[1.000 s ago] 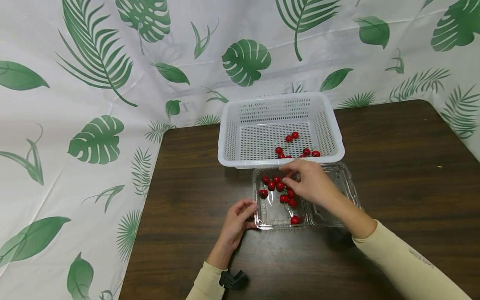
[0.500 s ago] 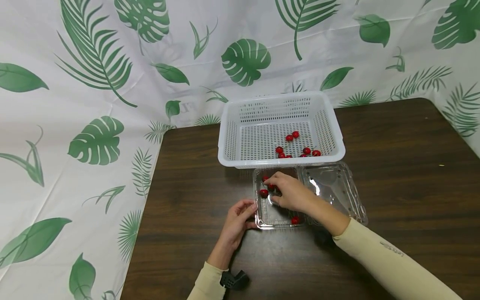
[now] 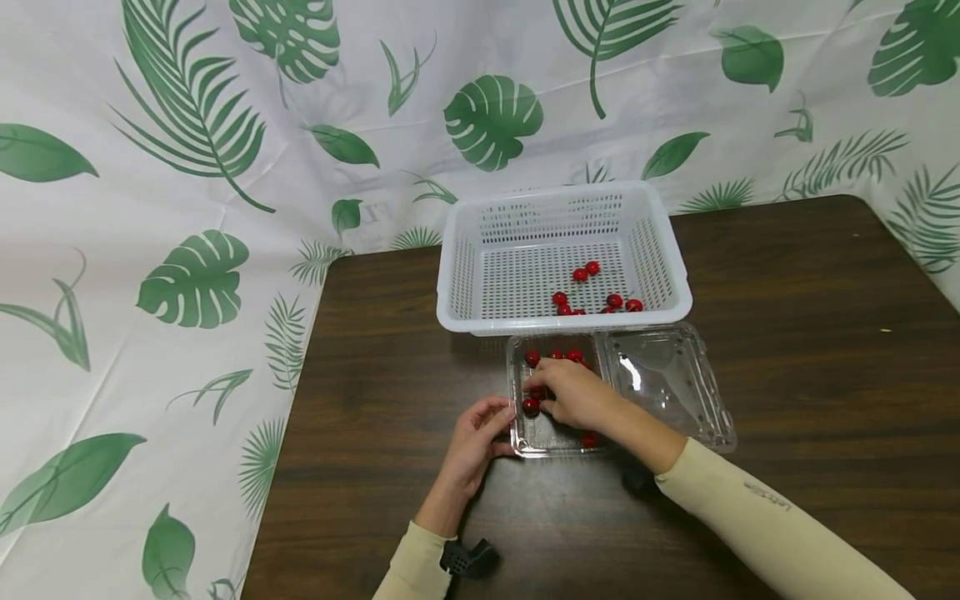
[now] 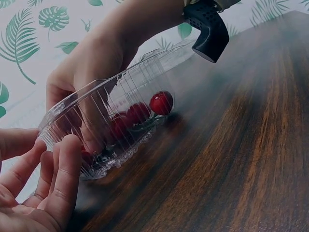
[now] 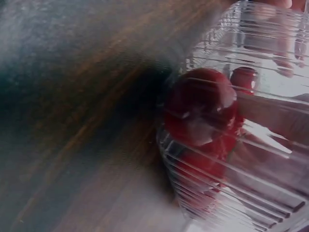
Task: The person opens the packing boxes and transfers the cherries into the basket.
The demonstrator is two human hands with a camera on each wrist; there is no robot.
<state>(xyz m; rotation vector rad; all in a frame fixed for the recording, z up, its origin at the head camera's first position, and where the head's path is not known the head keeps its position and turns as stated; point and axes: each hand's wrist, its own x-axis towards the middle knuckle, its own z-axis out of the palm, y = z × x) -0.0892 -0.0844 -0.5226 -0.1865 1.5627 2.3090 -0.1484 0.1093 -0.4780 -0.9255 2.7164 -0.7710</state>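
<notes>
1. Head view, nearest: a left sleeve [image 3: 412,567] and a black wrist device [image 3: 469,559]; to the right, a right sleeve [image 3: 765,517] slants in across the dark wood table [image 3: 360,417].
2. The left hand [image 3: 472,437] pinches the left edge of a clear plastic container [image 3: 543,432], thumb and fingers bent at its rim and outer wall.
3. Inside the container is the right hand [image 3: 581,396], fingers bent downward beside a cherry [image 3: 531,407] near the left wall; whether they pinch one, I cannot tell. The right wrist view is blurred.
4. Another cherry lies at the container's near right corner, partly seen beside the forearm; more lie along its far side.
5. The clear lid [image 3: 663,383] is folded open to the container's right.
6. Just beyond stands a white perforated basket [image 3: 562,324]; its cherries [image 3: 580,274] lie as two farther back and several by the near wall.
7. Behind everything hangs a white cloth [image 3: 405,150] printed with green leaves.
</notes>
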